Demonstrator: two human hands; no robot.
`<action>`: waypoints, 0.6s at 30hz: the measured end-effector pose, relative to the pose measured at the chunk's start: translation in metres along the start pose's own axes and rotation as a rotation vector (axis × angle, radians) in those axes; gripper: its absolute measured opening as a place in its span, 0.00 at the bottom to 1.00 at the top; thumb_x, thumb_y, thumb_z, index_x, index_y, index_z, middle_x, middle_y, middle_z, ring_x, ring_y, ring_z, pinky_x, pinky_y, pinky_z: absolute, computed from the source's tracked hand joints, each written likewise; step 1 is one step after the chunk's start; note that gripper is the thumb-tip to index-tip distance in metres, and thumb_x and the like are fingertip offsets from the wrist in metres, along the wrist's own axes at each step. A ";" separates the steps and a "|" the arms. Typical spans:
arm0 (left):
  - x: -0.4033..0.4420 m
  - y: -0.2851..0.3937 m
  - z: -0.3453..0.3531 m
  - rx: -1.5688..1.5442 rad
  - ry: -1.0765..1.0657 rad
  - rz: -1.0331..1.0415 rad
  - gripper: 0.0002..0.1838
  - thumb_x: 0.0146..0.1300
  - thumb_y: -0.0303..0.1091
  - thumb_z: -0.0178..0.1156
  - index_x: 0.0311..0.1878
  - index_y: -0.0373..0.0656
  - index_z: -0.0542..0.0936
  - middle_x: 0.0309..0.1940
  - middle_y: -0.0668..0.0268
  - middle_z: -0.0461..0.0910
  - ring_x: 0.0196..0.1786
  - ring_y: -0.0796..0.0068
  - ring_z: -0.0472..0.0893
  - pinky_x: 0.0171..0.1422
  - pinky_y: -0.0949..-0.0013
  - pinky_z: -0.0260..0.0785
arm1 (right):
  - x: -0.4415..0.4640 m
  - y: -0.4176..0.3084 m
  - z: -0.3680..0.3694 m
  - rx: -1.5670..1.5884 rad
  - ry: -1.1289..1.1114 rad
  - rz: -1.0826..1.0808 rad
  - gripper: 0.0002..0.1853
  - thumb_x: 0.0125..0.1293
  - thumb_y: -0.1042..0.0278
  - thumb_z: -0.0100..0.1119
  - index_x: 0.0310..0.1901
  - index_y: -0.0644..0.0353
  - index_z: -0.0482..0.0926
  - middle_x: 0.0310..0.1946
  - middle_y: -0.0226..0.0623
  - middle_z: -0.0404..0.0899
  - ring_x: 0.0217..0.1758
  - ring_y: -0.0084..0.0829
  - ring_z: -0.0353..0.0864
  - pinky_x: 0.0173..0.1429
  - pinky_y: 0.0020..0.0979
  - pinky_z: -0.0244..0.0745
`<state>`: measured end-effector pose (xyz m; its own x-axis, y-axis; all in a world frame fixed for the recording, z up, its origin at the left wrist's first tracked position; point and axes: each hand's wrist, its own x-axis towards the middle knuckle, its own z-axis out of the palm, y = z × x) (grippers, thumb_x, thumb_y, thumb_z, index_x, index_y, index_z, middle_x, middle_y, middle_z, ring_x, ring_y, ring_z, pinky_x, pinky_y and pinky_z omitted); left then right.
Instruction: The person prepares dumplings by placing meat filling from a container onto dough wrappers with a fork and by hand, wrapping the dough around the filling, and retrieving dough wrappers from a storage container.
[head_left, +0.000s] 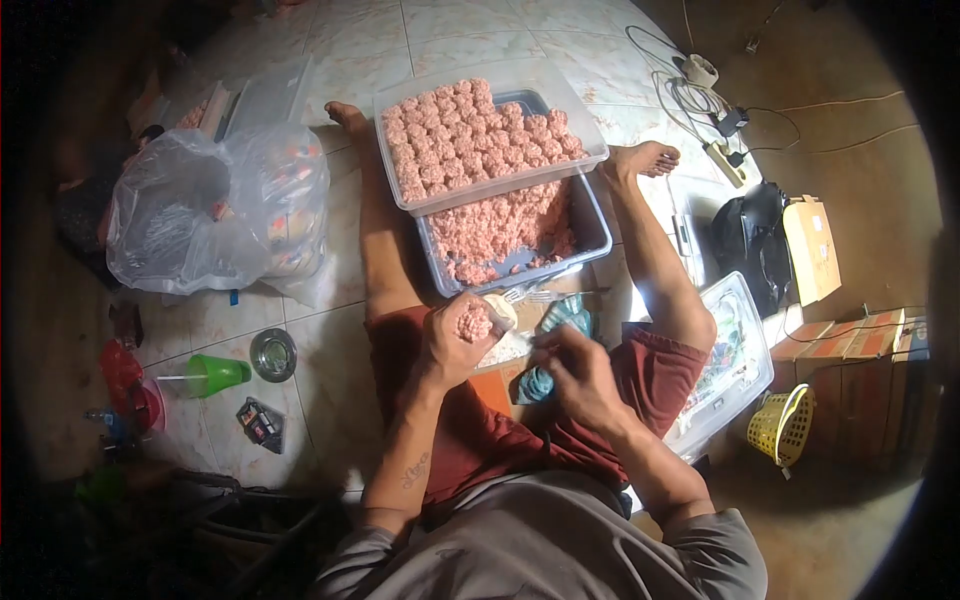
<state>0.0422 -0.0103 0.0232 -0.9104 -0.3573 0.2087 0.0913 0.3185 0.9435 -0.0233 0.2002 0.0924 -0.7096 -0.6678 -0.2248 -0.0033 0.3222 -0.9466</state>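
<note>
My left hand (458, 338) is closed round a ball of pink minced mixture (474, 322), whose lumpy top shows in the fist. Just to its right, my right hand (578, 372) has its fingers curled in, slightly blurred; what they pinch, if anything, I cannot make out. Beyond the hands, a blue-grey tub (606, 228) contains loose pink mixture (495, 235). Across its far part sits a clear plastic box (590, 125) with rows of pink balls (455, 135). A fork (535, 296) and a teal cloth (537, 384) lie between my legs, near the hands.
At left are a bulging clear plastic bag (215, 215), a green cup (216, 375) and a round metal dish (273, 355). To the right stand a white-rimmed bin (722, 365), a yellow basket (781, 425) and a black bag (752, 245). Cables and a power strip (724, 163) lie at the upper right.
</note>
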 end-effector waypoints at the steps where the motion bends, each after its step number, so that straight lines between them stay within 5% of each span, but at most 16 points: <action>1: 0.000 0.013 0.001 0.077 -0.005 -0.132 0.12 0.55 0.26 0.78 0.35 0.40 0.81 0.31 0.65 0.84 0.35 0.78 0.82 0.42 0.69 0.75 | 0.000 0.000 0.001 -0.064 -0.062 -0.001 0.09 0.72 0.80 0.57 0.52 0.69 0.77 0.41 0.40 0.84 0.50 0.28 0.84 0.55 0.30 0.77; 5: 0.003 0.016 -0.004 0.248 -0.012 -0.036 0.13 0.55 0.28 0.78 0.36 0.40 0.80 0.29 0.64 0.84 0.34 0.76 0.83 0.40 0.67 0.75 | 0.005 -0.001 -0.004 -0.182 0.026 -0.109 0.09 0.71 0.81 0.56 0.51 0.71 0.78 0.37 0.42 0.85 0.46 0.30 0.85 0.53 0.32 0.79; 7: 0.006 0.014 -0.001 0.144 -0.070 -0.019 0.15 0.53 0.31 0.77 0.39 0.40 0.81 0.34 0.55 0.86 0.38 0.55 0.87 0.42 0.58 0.77 | 0.011 -0.004 -0.002 -0.219 0.010 -0.150 0.08 0.68 0.83 0.57 0.47 0.69 0.81 0.35 0.45 0.81 0.40 0.38 0.83 0.47 0.35 0.76; 8: 0.006 0.017 -0.002 0.142 -0.070 -0.018 0.15 0.53 0.31 0.77 0.39 0.40 0.81 0.34 0.55 0.86 0.38 0.55 0.87 0.42 0.58 0.77 | 0.014 -0.004 -0.002 -0.237 0.003 -0.173 0.08 0.66 0.83 0.58 0.45 0.68 0.82 0.33 0.47 0.79 0.37 0.42 0.81 0.45 0.36 0.75; 11: 0.004 0.020 -0.010 0.145 -0.128 -0.148 0.16 0.54 0.33 0.78 0.41 0.40 0.81 0.35 0.54 0.86 0.38 0.54 0.87 0.42 0.59 0.77 | 0.014 -0.005 -0.013 -0.044 0.064 -0.103 0.06 0.68 0.82 0.57 0.44 0.67 0.82 0.34 0.45 0.81 0.39 0.33 0.84 0.42 0.36 0.76; 14: 0.005 0.013 -0.013 0.227 -0.156 -0.185 0.18 0.54 0.34 0.79 0.43 0.39 0.82 0.36 0.55 0.87 0.38 0.61 0.88 0.43 0.60 0.78 | 0.015 -0.015 -0.014 -0.045 0.106 -0.064 0.06 0.70 0.81 0.58 0.46 0.68 0.81 0.35 0.44 0.83 0.39 0.31 0.84 0.43 0.34 0.77; 16: 0.012 0.018 -0.009 -0.003 -0.160 -0.141 0.18 0.54 0.35 0.80 0.42 0.39 0.82 0.34 0.58 0.87 0.37 0.69 0.87 0.44 0.62 0.78 | 0.018 -0.012 -0.012 -0.256 -0.029 -0.149 0.06 0.71 0.81 0.58 0.47 0.70 0.79 0.35 0.43 0.82 0.38 0.29 0.83 0.43 0.31 0.77; 18: 0.014 0.029 -0.024 -0.038 -0.242 -0.137 0.18 0.54 0.35 0.80 0.41 0.39 0.81 0.33 0.61 0.85 0.38 0.73 0.85 0.45 0.64 0.77 | 0.015 -0.002 -0.009 -0.119 0.014 -0.152 0.05 0.71 0.80 0.58 0.47 0.70 0.78 0.33 0.40 0.80 0.37 0.26 0.81 0.42 0.29 0.76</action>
<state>0.0421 -0.0273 0.0595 -0.9847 -0.1737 0.0149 -0.0289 0.2470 0.9686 -0.0397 0.1957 0.0925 -0.7046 -0.7054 -0.0769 -0.1938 0.2955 -0.9355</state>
